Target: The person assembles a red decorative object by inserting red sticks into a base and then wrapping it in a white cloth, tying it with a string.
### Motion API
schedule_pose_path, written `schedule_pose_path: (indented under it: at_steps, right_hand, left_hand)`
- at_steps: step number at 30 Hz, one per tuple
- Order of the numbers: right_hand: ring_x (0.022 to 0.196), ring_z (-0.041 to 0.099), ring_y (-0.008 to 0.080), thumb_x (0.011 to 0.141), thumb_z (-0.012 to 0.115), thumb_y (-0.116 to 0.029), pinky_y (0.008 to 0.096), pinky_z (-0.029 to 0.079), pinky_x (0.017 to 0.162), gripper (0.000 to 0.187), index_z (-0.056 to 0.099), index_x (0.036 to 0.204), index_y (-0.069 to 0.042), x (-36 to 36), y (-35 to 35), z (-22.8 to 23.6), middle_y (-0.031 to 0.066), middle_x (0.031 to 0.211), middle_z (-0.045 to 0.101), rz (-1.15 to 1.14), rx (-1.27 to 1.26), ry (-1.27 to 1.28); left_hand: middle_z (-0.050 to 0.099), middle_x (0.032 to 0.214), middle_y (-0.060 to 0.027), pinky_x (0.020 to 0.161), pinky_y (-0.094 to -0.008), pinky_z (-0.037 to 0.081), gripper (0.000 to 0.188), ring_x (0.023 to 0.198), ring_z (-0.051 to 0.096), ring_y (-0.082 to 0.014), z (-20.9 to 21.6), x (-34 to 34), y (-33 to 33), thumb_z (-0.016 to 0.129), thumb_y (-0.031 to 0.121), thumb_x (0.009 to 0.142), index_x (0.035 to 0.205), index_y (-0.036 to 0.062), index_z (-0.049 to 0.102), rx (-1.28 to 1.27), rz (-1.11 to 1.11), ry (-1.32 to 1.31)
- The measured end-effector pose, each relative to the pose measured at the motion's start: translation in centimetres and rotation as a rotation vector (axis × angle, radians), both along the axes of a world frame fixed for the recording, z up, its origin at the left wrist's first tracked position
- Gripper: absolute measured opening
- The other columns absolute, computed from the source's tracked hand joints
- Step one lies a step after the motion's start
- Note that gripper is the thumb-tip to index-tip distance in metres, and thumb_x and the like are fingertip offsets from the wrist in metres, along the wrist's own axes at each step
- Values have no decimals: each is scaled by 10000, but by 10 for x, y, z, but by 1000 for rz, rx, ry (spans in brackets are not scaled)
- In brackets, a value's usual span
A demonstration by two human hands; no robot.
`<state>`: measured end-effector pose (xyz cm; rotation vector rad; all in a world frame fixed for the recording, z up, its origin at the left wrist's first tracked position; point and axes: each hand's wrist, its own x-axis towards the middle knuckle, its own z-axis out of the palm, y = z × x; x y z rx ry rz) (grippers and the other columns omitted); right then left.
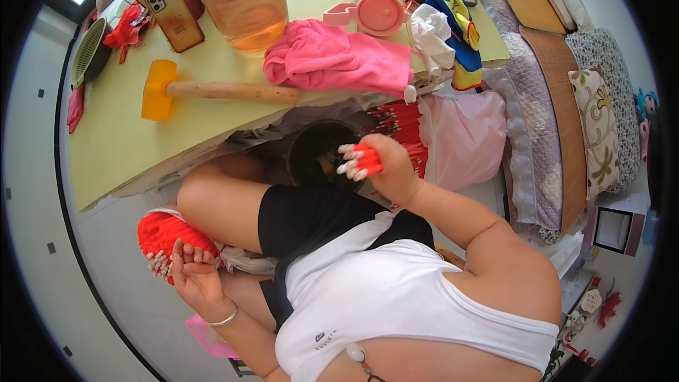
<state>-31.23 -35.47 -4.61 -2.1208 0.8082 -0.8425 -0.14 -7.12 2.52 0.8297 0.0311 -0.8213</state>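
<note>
My right hand [391, 168] is closed round a small bunch of red sticks with white tips [362, 162], tips pointing left, above a dark bucket [322, 143]. My left hand [198, 279], palm up with a bracelet at the wrist, has loosely curled fingers and nothing visible in the palm. It is right beside a bundle of similar red white-tipped sticks in a red knitted-looking wrap [166, 235], near my bent knee; whether the fingers touch it I cannot tell. More red sticks [403, 127] are stacked under the table edge, beside a pink plastic bag [463, 138].
On the pale yellow-green table [106, 148] are an orange-headed mallet [159, 90], a large jar of liquid [244, 7], a phone [175, 15], a pink cloth [332, 56], a pink lid [380, 14], and blue-yellow gloves [453, 25]. A cushioned bench [552, 99] stands right.
</note>
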Motion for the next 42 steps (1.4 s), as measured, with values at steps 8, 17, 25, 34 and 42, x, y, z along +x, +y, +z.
schedule_pose_path:
  at_steps: [8, 17, 25, 34, 42]
  right_hand:
    - [853, 605, 359, 660, 728, -39, 436, 485, 761, 400, 561, 1024, -15, 12, 21, 65, 159, 950, 614, 88, -184, -64]
    - [845, 596, 374, 623, 699, 21, 444, 463, 746, 371, 608, 976, -45, 8, -3, -13, 144, 902, 637, -50, -155, 36]
    - [899, 595, 372, 626, 689, -1, 465, 435, 778, 308, 618, 917, -74, -4, -4, -51, 154, 886, 635, 14, -9, 384]
    - [952, 592, 355, 659, 667, -56, 466, 433, 881, 310, 603, 962, -59, -81, -17, -143, 155, 945, 629, 60, -233, 667]
    - [997, 605, 304, 859, 515, -151, 494, 434, 916, 207, 667, 995, -118, -183, -65, -223, 116, 990, 654, 2, -225, 1094]
  left_hand:
    - [616, 965, -62, 720, -304, 421, 315, 788, 491, -159, -2, 2, -2, 524, 176, 988, 1230, -23, 563, 58, 7, -3]
    - [593, 1002, -74, 742, -302, 440, 346, 808, 500, -164, -4, -2, -6, 516, 170, 987, 1277, -18, 537, 29, -64, 20]
    - [586, 1011, -73, 741, -306, 440, 339, 813, 506, -166, -13, 7, 14, 504, 175, 995, 1275, -14, 537, 36, -42, -6]
    - [599, 1005, -63, 732, -306, 439, 326, 805, 506, -162, -13, 9, 31, 496, 183, 1005, 1262, -12, 548, 66, -14, -24]
    - [631, 990, -59, 721, -300, 442, 326, 790, 508, -154, -6, 6, 24, 496, 190, 1007, 1254, -12, 559, 140, -15, -33]
